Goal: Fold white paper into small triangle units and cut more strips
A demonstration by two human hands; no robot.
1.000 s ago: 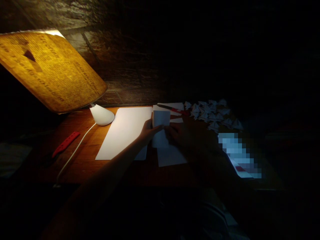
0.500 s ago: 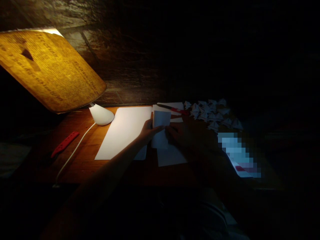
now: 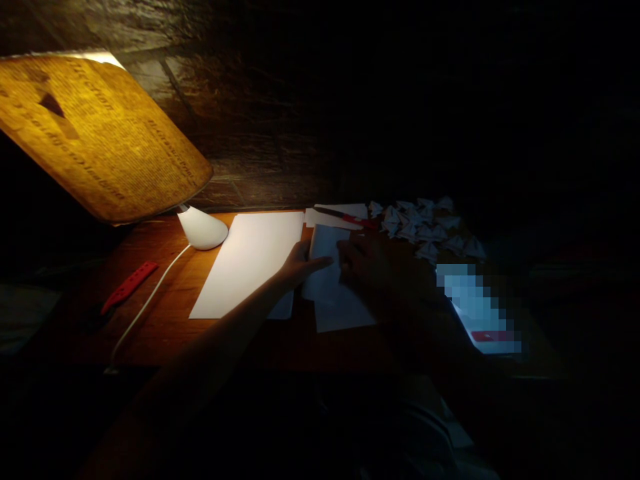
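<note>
A folded white sheet of paper [image 3: 327,243] stands slightly tilted near the middle of the table, between my two hands. My left hand [image 3: 303,262] grips its left side, the thumb lying across the front and the other fingers partly hidden. At its right edge my right hand [image 3: 363,261] has curled fingers pinching the paper, though deep shadow covers most of that hand. Beneath them another white sheet [image 3: 343,318] lies flat. A stack of larger white paper [image 3: 253,263] sits just left of my left hand.
Small paper sheets [image 3: 325,217] lie at the back under a red-and-black pen-like tool [image 3: 345,217]. Several folded paper pieces [image 3: 410,220] are heaped back right. A lit phone [image 3: 470,310] lies at right. Left are a lamp [image 3: 203,230], its white cable [image 3: 150,300] and a red slotted object [image 3: 129,287].
The folded paper has tilted and shifted slightly right. My right hand has moved a little up and right along its edge, while my left hand keeps its hold.
</note>
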